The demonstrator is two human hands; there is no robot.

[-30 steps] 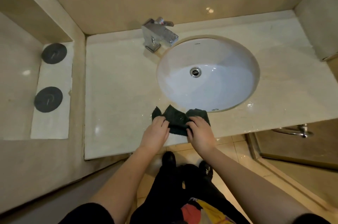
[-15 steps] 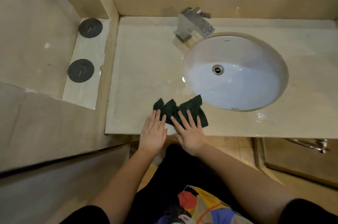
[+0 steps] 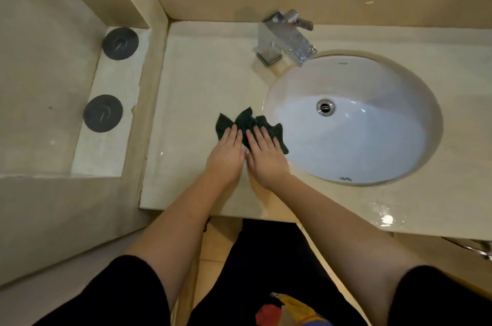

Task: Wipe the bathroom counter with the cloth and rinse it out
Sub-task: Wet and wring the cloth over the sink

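Your left hand (image 3: 226, 155) and right hand (image 3: 265, 156) lie side by side, fingers straight and palms down, pressing flat on the crumpled dark green cloth (image 3: 250, 123) without gripping it. The cloth sits on the pale cream stone counter (image 3: 197, 85), just left of the white oval sink basin (image 3: 372, 139). Beyond, a square chrome faucet (image 3: 285, 37) stands at the basin's back rim.
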